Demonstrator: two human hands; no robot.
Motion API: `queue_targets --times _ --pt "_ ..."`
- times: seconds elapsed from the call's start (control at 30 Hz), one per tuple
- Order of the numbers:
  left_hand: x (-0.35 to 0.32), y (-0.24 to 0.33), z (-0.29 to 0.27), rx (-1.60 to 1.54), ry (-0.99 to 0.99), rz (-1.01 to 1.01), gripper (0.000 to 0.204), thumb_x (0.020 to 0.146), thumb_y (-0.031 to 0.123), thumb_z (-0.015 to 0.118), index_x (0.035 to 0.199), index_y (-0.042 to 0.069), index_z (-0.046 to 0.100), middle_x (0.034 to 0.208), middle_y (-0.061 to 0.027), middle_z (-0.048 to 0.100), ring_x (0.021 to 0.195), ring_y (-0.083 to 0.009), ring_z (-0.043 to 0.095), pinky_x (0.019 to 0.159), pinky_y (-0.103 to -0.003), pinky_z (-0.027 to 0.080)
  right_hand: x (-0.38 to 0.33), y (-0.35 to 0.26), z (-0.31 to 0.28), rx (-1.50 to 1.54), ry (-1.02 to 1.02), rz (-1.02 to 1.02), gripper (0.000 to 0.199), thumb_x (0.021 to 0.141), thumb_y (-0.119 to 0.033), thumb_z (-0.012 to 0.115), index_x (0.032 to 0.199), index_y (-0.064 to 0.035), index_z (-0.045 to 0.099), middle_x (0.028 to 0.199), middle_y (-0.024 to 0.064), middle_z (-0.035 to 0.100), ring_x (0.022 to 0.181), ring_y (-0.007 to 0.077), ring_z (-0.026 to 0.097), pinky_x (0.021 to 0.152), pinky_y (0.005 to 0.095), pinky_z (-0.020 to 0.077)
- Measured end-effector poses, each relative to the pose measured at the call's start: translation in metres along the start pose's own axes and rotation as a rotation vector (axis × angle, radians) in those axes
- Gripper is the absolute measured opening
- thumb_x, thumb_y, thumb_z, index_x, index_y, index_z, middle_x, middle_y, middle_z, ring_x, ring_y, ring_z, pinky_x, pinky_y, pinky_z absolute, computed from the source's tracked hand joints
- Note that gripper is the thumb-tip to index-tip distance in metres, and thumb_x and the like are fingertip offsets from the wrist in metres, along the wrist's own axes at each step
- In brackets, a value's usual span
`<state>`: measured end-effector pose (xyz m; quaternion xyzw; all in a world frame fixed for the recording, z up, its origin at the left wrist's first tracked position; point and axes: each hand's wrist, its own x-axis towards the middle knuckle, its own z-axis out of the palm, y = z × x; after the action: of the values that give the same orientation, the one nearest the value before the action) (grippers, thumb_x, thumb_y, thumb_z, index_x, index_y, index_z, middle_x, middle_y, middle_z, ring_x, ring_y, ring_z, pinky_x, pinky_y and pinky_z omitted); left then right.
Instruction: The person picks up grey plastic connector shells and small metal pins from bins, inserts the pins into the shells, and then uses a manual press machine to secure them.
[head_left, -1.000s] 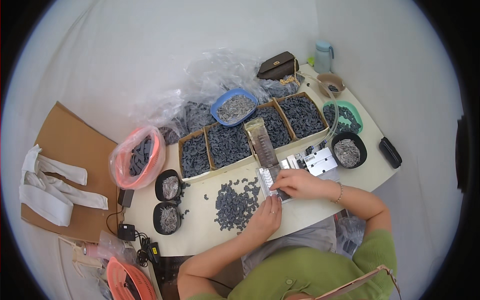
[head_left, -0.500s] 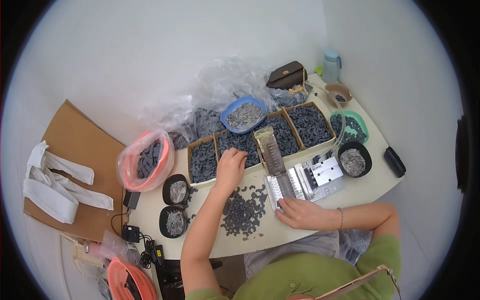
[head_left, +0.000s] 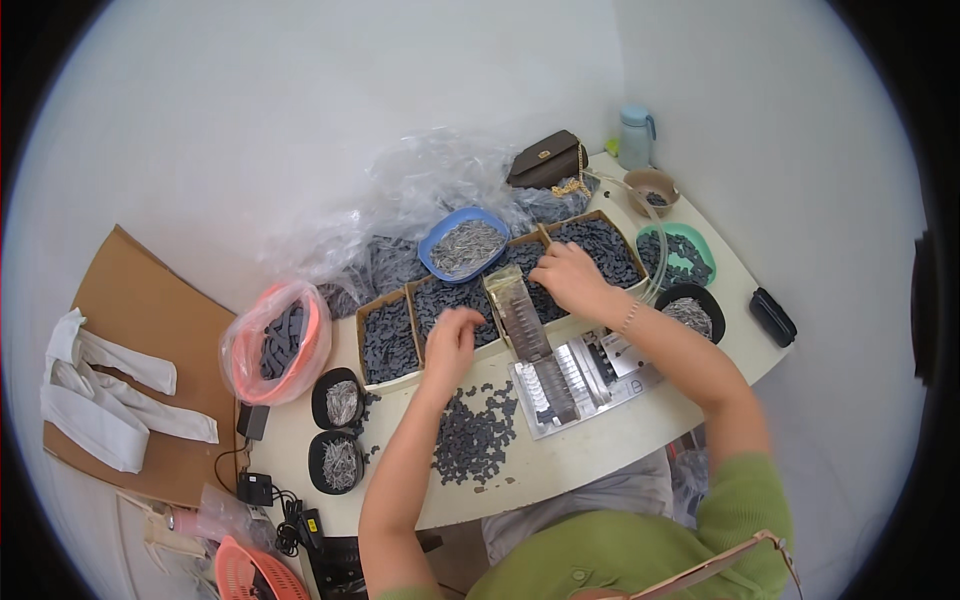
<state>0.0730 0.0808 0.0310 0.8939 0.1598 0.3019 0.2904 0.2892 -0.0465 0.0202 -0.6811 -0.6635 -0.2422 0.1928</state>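
Note:
Small dark grey plastic pieces fill a row of cardboard boxes [head_left: 392,384]. Over the second box from the left is my left hand [head_left: 452,342], fingers curled in toward the pieces; whatever they pinch is too small to make out. My right hand [head_left: 572,280] reaches over the third box, its fingertips bunched at the grey pieces, and their contents are hidden. Below it lies a metal fixture [head_left: 540,422] with slots and a block, partly covered by my right forearm. A clear ribbed plastic strip [head_left: 522,312] runs from the boxes down onto the fixture.
A loose heap of grey pieces [head_left: 472,440] lies in front of the boxes. Metal pins fill a blue tray [head_left: 432,268] and black bowls [head_left: 316,480] at the left. A green tray [head_left: 708,248], brown bowl [head_left: 640,180], black case [head_left: 772,318] and blue bottle [head_left: 634,140] stand right.
My right hand has left the fixture and moved up and away to the third box. My left hand has stayed over the second box, drawn slightly nearer. The whole view has shifted a little.

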Motion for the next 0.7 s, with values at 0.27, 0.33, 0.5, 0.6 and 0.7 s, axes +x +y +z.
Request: queue_targets --times 0.27,0.33,0.5,0.6,0.7 --pt "-0.080 0.046 0.021 -0.107 -0.240 0.000 0.006 0.079 0.002 0.067 0.086 0.001 0.067 0.081 -0.0110 0.061 0.076 -0.0278 0.061 0.067 -0.032 0.050 0.016 0.003 0.032 -0.211 -0.084 -0.047 0.011 0.076 -0.015 0.058 0.075 -0.0115 0.067 0.081 0.0014 0.062 0.091 0.0190 0.055 0.081 0.0335 0.0411" --pt "-0.092 0.051 0.031 0.037 -0.178 0.155 0.007 0.079 0.004 0.068 0.085 0.002 0.067 0.077 -0.0097 0.060 0.071 -0.0268 0.061 0.064 -0.033 0.050 0.013 0.006 0.032 -0.214 -0.086 -0.071 0.009 0.076 -0.015 0.058 0.076 -0.0111 0.067 0.081 0.0024 0.062 0.090 0.0188 0.056 0.081 0.0333 0.0412" --pt "-0.111 0.054 0.045 0.210 -0.074 0.285 0.015 0.078 0.012 0.069 0.092 0.006 0.068 0.066 -0.0060 0.056 0.061 -0.0235 0.057 0.056 -0.035 0.047 0.013 0.002 0.023 -0.157 -0.089 -0.009 0.006 0.075 -0.011 0.061 0.080 -0.0103 0.064 0.083 0.0030 0.061 0.089 0.0203 0.057 0.080 0.0343 0.0420" --pt "-0.118 0.061 0.038 0.420 -0.156 0.310 0.022 0.081 0.019 0.068 0.099 0.008 0.068 0.058 -0.0032 0.053 0.054 -0.0213 0.055 0.052 -0.033 0.044 0.011 -0.002 0.003 0.053 0.029 0.072 0.006 0.075 -0.009 0.063 0.081 -0.0096 0.063 0.085 0.0048 0.060 0.085 0.0238 0.057 0.077 0.0354 0.0439" --pt "-0.128 0.067 0.038 0.617 -0.196 0.355 0.027 0.082 0.024 0.067 0.104 0.009 0.068 0.053 -0.0018 0.053 0.049 -0.0191 0.054 0.050 -0.031 0.042 -0.003 -0.023 -0.024 0.350 0.177 0.168 0.009 0.077 -0.010 0.065 0.086 -0.0083 0.064 0.085 0.0070 0.058 0.078 0.0281 0.058 0.069 0.0382 0.0482"
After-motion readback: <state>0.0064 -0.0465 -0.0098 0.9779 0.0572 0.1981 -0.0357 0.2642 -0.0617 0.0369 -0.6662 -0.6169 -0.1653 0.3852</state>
